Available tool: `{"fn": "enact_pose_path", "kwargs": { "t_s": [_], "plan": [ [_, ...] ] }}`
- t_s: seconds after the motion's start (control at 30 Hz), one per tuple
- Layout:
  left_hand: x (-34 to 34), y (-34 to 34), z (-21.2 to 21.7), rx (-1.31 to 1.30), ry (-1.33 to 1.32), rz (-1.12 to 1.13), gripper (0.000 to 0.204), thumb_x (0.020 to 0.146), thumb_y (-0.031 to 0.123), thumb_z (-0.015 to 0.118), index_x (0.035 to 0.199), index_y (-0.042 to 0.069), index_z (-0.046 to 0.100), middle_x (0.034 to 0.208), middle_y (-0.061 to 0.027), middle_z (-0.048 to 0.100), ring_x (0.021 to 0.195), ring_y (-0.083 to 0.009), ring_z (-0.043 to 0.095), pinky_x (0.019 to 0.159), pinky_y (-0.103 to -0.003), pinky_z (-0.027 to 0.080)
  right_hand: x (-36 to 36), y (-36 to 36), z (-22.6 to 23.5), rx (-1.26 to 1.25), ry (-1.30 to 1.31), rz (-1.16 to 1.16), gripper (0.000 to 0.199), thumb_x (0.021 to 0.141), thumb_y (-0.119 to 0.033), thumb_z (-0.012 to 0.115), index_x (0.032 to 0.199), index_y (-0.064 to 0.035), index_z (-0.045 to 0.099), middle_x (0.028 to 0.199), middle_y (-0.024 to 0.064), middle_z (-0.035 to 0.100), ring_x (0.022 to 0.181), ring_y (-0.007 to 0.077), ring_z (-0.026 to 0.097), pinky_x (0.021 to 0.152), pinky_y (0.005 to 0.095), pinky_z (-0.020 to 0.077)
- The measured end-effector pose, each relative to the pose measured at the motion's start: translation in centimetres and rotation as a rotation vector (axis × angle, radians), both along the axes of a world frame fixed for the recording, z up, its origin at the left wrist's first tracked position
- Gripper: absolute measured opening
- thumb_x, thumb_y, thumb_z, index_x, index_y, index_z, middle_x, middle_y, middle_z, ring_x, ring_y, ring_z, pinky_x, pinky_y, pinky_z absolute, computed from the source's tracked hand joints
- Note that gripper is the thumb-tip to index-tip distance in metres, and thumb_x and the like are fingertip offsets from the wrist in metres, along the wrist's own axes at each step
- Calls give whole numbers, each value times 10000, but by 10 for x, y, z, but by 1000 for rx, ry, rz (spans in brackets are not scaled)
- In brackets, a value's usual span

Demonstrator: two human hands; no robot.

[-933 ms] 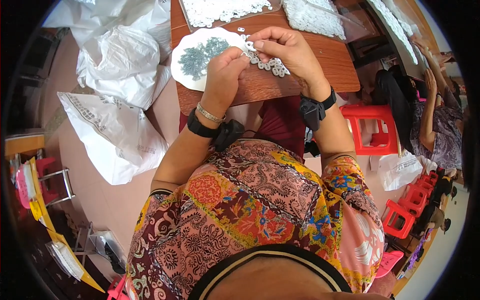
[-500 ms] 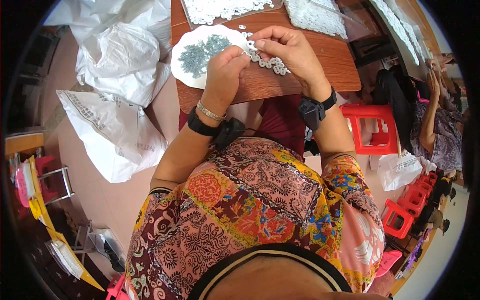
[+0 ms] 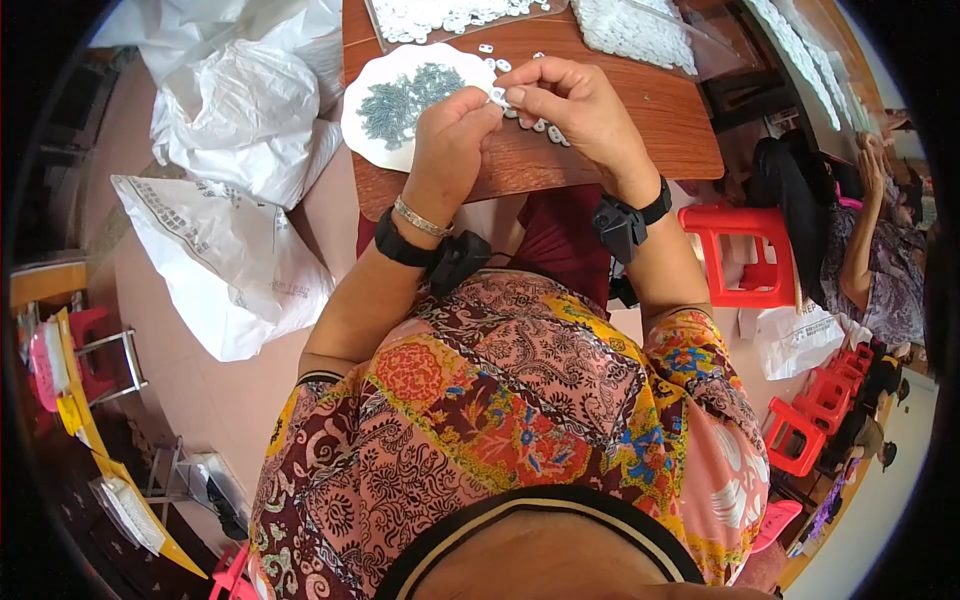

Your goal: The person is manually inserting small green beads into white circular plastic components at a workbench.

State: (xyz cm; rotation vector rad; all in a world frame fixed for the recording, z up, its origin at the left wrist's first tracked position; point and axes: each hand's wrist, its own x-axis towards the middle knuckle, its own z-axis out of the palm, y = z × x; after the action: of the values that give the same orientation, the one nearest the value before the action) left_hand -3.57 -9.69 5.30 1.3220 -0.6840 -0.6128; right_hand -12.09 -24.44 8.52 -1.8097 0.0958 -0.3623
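Observation:
Between thumb and forefinger of my right hand (image 3: 585, 115) is a small white plastic piece (image 3: 497, 96) with a hole. My left hand (image 3: 452, 145) is closed right beside it, thumb on top; what its fingertips pinch is hidden. Under and beyond the hands, small white oval pieces (image 3: 557, 135) with holes lie loose on the brown wooden table (image 3: 650, 130). Left of my left hand, a white scalloped plate (image 3: 358, 142) carries a heap of thin dark grey metal pins or screws (image 3: 388, 115), too small to tell which.
At the table's far side lie a tray of white pieces (image 3: 420, 22) and a clear bag of white pieces (image 3: 635, 40). White sacks (image 3: 235, 120) stand on the floor at left. A red stool (image 3: 740, 255) is at right, near another person (image 3: 870, 250).
My hands have come closer together, and the white piece in my right fingers now meets my left fingertips. The white ring-like bit seen at my left fingertips is no longer visible.

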Motion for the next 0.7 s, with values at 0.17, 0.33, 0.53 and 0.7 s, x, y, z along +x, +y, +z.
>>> {"fn": "enact_pose_path", "kwargs": {
  "t_s": [0.17, 0.33, 0.53, 0.7],
  "plan": [
    [-2, 0, -2, -10, -17, 9, 227, 868, 190, 512, 675, 69, 520, 563, 25, 461, 484, -62, 425, 455, -193, 320, -8, 8, 3, 35, -3, -6, 182, 848, -111, 637, 1006, -20, 654, 772, -34, 605, 690, 24, 527, 620, 177, 432],
    [-7, 0, 6, -35, 48, -17, 216, 869, 191, 516, 691, 70, 535, 569, 16, 483, 486, -64, 440, 456, -193, 325, -13, 11, -1, 76, -43, 17, 242, 832, -69, 647, 1065, -12, 619, 853, -31, 608, 747, 29, 541, 701, 179, 457],
    [-9, 2, 8, -9, 181, -61, 201, 859, 185, 522, 717, 50, 566, 594, -5, 530, 505, -73, 481, 460, -191, 333, -17, 14, 1, 57, -48, 27, 271, 808, -68, 668, 1064, -6, 606, 817, -30, 602, 725, 23, 540, 667, 172, 451],
    [-9, 2, 10, 46, 172, -55, 233, 875, 207, 493, 753, 28, 582, 620, -22, 547, 507, -92, 485, 475, -207, 357, -17, 16, 2, -166, -51, -78, 220, 790, -46, 642, 1003, 4, 620, 697, -39, 571, 638, 28, 511, 595, 183, 440]
  ]
}}
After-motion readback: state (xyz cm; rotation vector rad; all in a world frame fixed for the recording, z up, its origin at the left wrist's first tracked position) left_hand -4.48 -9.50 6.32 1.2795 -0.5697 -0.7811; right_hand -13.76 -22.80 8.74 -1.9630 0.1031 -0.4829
